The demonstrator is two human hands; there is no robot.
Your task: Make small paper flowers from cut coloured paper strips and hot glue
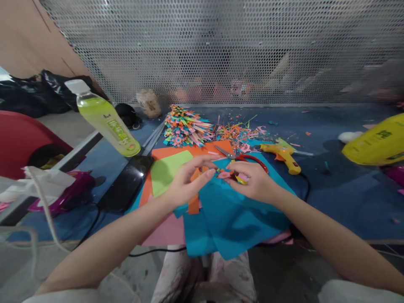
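The left hand (192, 179) and right hand (252, 179) pinch small bits of colored paper (224, 174) between them. The bits are just above big blue paper (246, 210) on the table (322, 202).

On the surface (318, 185) we see the phone (124, 185) left of the paper sheets (240, 214), and the glue gun (282, 155) at their right.

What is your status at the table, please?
Right hand holding small paper pieces; left hand close beside them. Scissors lying just beyond both hands. Yellow glue gun farther right.
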